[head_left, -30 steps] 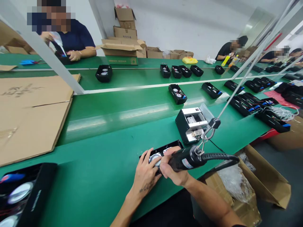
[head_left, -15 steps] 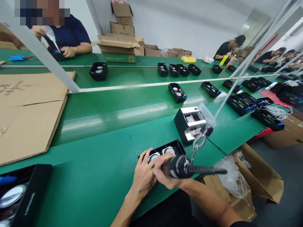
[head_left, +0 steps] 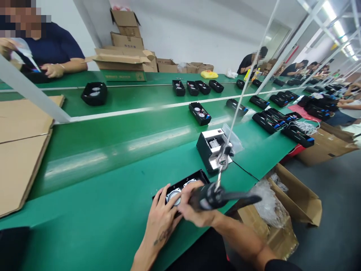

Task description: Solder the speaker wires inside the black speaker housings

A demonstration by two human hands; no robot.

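The view has swung right. On the green bench (head_left: 98,214), the right hand (head_left: 197,214) grips a hanging black tool (head_left: 205,198) over the open case (head_left: 203,176), tip hidden; the left hand (head_left: 160,218) rests there, apparently bracing; the next move calls for steadiness.

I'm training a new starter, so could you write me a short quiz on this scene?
1. True or false: the right hand holds the black tool.
2. Where is the machine relative to the case under the hands? A: inside it; B: beyond it; C: nearer the person.
3. How many round speakers show in that case?

Key: 1 true; 2 B; 3 two.
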